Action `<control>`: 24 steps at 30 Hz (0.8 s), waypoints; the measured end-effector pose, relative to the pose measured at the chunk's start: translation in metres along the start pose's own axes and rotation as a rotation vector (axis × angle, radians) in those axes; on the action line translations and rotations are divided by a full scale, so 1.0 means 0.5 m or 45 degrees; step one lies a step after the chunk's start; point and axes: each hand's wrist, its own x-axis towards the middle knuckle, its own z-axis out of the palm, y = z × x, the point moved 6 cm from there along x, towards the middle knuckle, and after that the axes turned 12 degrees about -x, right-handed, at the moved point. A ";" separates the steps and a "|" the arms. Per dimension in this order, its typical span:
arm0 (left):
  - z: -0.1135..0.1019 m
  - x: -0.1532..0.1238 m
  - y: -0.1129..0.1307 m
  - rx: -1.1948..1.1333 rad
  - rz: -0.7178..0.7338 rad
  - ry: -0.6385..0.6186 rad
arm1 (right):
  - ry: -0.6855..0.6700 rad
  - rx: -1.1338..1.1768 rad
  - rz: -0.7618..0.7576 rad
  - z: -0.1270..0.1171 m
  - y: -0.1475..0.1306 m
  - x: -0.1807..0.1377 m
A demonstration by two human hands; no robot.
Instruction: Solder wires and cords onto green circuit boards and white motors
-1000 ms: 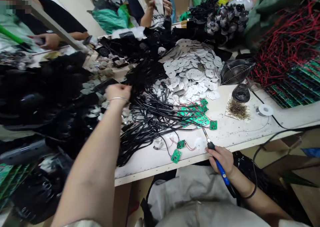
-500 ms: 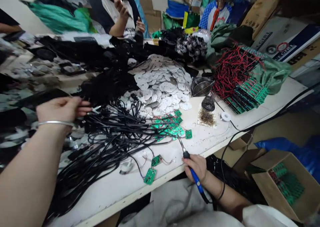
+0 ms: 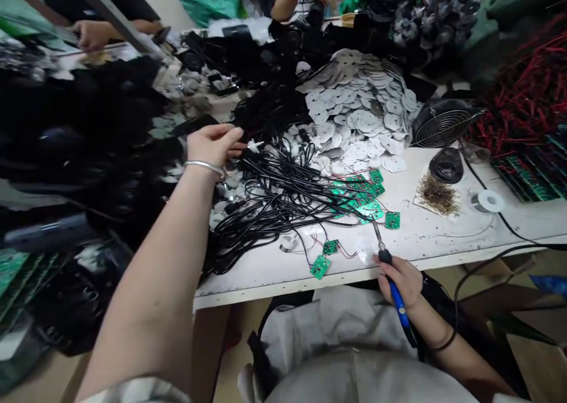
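Note:
My left hand reaches over the far left end of a bundle of black cables, thumb and fingers pinched together. A small white plastic piece is at its fingertips and appears gripped. In my right hand, at the table's front edge, is a soldering iron with a blue handle, its metal tip pointing up toward a pile of green circuit boards. One circuit board lies just right of the tip. Two wired boards rest nearer the front edge.
White discs are heaped behind the cables. To the right are a small fan, a dark cup, brown wire shavings and a solder spool. Red wires pile at far right. Other people's hands work across the table.
The view has swung left, so the table appears shifted right. My left hand stays pinched by the cable ends, and my right hand still holds the soldering iron in about the same place.

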 end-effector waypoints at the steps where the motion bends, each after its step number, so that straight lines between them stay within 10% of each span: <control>1: -0.012 0.004 -0.010 0.052 0.008 0.051 | 0.000 0.006 -0.015 -0.001 -0.001 0.000; 9: -0.105 0.031 -0.042 0.557 0.031 0.018 | 0.002 0.048 -0.017 -0.002 -0.001 0.003; 17: 0.035 0.036 0.001 0.757 0.232 -0.252 | 0.020 -0.021 -0.026 -0.002 -0.006 0.007; 24: -0.008 0.088 0.119 0.541 0.419 0.275 | 0.005 -0.020 -0.001 0.000 -0.004 0.008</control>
